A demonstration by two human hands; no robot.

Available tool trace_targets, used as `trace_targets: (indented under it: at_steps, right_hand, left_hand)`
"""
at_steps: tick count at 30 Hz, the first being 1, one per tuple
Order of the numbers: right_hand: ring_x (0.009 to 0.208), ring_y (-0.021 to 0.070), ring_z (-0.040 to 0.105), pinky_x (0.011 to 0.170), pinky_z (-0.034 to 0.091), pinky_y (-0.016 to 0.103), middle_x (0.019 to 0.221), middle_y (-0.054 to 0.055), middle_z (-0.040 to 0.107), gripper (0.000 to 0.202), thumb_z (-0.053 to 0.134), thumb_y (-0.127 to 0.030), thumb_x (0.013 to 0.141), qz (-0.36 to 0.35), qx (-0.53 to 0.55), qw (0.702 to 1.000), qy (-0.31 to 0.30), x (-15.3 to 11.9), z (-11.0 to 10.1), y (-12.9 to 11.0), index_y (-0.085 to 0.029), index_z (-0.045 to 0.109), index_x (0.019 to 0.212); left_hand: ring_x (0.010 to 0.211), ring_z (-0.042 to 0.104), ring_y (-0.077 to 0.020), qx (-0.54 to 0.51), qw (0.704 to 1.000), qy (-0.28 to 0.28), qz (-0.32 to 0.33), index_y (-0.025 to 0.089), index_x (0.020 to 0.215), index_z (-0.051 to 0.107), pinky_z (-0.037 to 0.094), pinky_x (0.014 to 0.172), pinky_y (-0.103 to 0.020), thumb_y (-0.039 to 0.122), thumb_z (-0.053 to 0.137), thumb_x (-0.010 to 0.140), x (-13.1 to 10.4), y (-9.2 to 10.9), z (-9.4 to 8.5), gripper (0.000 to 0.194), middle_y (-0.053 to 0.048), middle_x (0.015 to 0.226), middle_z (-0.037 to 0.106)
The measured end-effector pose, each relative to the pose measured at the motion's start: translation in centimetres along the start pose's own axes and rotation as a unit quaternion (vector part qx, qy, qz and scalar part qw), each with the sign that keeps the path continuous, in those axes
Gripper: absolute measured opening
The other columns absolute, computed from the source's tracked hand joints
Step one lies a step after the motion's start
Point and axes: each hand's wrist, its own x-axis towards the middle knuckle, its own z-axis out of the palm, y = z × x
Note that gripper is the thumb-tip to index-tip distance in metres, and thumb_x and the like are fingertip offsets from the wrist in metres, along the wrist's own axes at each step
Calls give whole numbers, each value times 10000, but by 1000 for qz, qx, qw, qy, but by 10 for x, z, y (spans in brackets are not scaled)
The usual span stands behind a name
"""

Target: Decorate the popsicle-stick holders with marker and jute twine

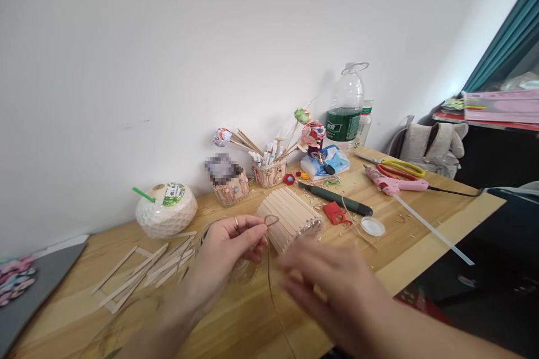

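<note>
My left hand (240,241) pinches a thin brown twine (272,280) between thumb and forefinger. A small loop of it stands out beyond the fingertips, and the strand hangs down toward the bottom of the view. My right hand (324,283) is to the right of the twine and smeared by motion; whether it holds anything cannot be made out. Just behind the hands, a cylinder covered in flat wooden sticks (288,213) lies on its side. Part of a twine coil (206,230) shows behind my left hand.
Loose wooden sticks (143,275) lie on the table (236,331) at left, near a wrapped coconut (166,213). Toward the right are a green cutter (341,199), a round lid (373,227), a pink glue gun (396,185) and scissors (400,168). Decorated holders (269,173) and a large bottle (345,114) stand behind.
</note>
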Motion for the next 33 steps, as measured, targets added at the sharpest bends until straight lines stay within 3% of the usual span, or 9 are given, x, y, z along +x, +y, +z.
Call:
trace_targets:
  at_steps: [2,5,9,13,15,19,21,29,33]
  right_hand:
    - [656,117,567,567,448,231,951,77,606,206,467,-234,902,25,-50,995,79,16,-20,0,-176,555,1079]
    - [597,93,528,541,428,240,1027,77,563,164,512,-225,872,44,-77,994,62,31,-32,2,-189,592,1010]
    - [550,75,474,490,380,205,794,21,560,134,540,-227,840,121,107,987,2,40,-32,5,-168,587,730]
    - [461,67,414,410,315,184,582,-43,476,152,528,-285,819,235,304,923,-16,43,-31,12,-174,525,715]
    - [455,69,415,409,316,186,568,-44,473,153,510,-271,815,240,303,922,6,43,-28,16,-177,511,694]
    - [494,85,447,468,326,205,568,-23,519,114,495,-162,772,148,57,983,95,38,-19,24,-186,513,663]
    - [495,86,447,483,311,210,568,-22,526,108,477,-114,755,85,-62,989,99,36,-16,26,-187,510,683]
    - [587,138,454,482,252,249,695,25,557,221,379,-13,799,-82,-305,949,-22,29,-41,28,-188,508,755]
    - [662,164,521,524,308,275,774,64,609,290,341,-15,856,-130,-331,934,-41,24,-46,23,-168,580,790]
  left_hand:
    - [585,512,-106,25,1000,-3,2,143,744,697,415,561,-212,284,699,703,0,-1,0,147,1,639,617]
    - [612,519,-116,48,999,-11,-1,154,739,703,414,581,-221,229,688,687,-1,0,0,93,3,662,630]
    - [603,517,-116,94,995,-14,13,156,731,696,393,574,-222,241,679,699,1,0,-1,93,12,619,620]
    - [601,537,-129,119,993,-10,22,148,736,675,403,582,-240,238,688,683,1,-1,0,106,2,624,636]
    - [596,548,-136,119,993,-12,20,153,712,652,413,579,-248,243,691,672,1,-1,0,106,-1,623,644]
    - [601,559,-145,150,988,-5,31,162,721,631,423,592,-259,280,686,685,0,-1,-2,135,-2,631,646]
    - [607,563,-147,161,986,-4,36,164,710,617,425,598,-261,284,676,699,0,-1,-3,134,0,628,639]
    - [592,550,-145,154,987,-45,34,163,686,584,418,586,-264,275,659,701,1,0,-1,136,-6,617,631]
    - [576,511,-128,150,987,-49,36,157,674,611,394,571,-251,274,665,703,1,-1,-1,132,6,615,608]
